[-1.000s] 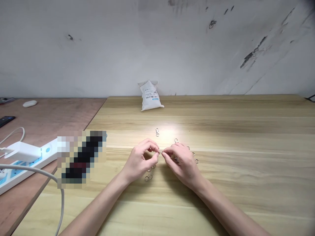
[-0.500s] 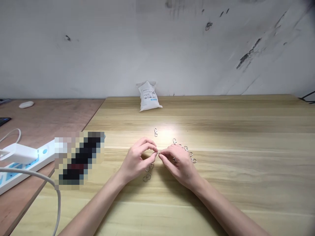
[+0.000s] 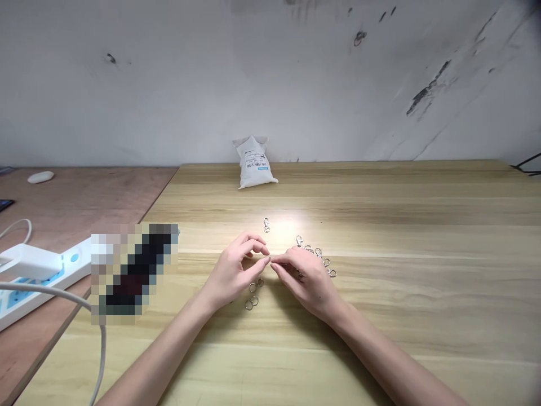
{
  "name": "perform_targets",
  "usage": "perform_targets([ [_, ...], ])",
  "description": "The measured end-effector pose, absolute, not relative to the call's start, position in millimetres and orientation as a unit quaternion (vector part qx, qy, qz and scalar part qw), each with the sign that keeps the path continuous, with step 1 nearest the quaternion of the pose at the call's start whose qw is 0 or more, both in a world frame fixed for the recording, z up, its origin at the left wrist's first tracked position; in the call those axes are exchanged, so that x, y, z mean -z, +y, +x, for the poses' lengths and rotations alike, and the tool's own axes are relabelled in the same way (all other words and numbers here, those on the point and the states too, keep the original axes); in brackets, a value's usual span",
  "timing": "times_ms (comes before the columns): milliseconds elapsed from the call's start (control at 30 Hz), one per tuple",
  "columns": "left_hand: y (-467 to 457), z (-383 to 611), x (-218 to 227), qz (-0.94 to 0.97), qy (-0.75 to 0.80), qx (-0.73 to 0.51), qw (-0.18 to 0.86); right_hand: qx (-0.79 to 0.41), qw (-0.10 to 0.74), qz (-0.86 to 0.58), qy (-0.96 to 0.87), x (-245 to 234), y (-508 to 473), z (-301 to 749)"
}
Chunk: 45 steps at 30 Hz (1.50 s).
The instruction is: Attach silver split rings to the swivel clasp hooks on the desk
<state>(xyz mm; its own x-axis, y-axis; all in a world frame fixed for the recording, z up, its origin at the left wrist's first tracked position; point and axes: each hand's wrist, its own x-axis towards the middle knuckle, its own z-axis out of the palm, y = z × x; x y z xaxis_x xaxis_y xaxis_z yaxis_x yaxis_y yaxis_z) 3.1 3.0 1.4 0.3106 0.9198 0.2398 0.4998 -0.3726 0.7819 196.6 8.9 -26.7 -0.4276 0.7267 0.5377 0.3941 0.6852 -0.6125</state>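
Note:
My left hand (image 3: 236,273) and my right hand (image 3: 305,277) meet fingertip to fingertip over the light wooden table (image 3: 380,237). Both pinch one tiny metal piece between them, too small to name. Small metal split rings (image 3: 252,293) lie just below my left fingers. A row of silver clasps (image 3: 318,255) lies behind my right hand, partly hidden by it. One lone clasp (image 3: 266,225) rests farther back in a bright light spot.
A small white bag (image 3: 254,163) stands at the back by the wall. Left, on a reddish table, lie a white power strip (image 3: 40,276) with a plug and cable (image 3: 63,304), and a white mouse (image 3: 40,177). A pixelated patch (image 3: 134,272) covers something.
The hands hold nearly the same pose; my left thumb and forefinger have shifted slightly on the tiny piece. The view has drifted a little.

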Motion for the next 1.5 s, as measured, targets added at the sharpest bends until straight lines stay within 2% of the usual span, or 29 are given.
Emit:
perform_targets([
  [133,2.7,4.0,-1.7,0.713,0.484,-0.339,0.377,-0.185,0.412,-0.348,-0.822,27.4,9.1,195.9],
  [400,3.5,4.1,-3.7,0.684,0.493,-0.336,0.42,-0.129,0.413,-0.339,-0.836,25.2,7.9,194.3],
  [867,5.8,0.9,2.9,0.714,0.477,-0.346,0.379,-0.068,0.36,-0.332,-0.869,24.9,5.6,194.5],
  [1100,4.0,3.1,3.3,0.756,0.486,-0.32,0.3,-0.182,0.402,-0.349,-0.827,25.1,4.9,194.4],
  [1333,-0.2,6.4,3.5,0.828,0.441,-0.324,0.118,-0.336,0.41,-0.368,-0.764,20.3,2.4,197.9],
  [1500,-1.3,7.9,4.0,0.846,0.426,-0.315,0.061,-0.388,0.406,-0.356,-0.747,18.7,3.6,199.6],
])
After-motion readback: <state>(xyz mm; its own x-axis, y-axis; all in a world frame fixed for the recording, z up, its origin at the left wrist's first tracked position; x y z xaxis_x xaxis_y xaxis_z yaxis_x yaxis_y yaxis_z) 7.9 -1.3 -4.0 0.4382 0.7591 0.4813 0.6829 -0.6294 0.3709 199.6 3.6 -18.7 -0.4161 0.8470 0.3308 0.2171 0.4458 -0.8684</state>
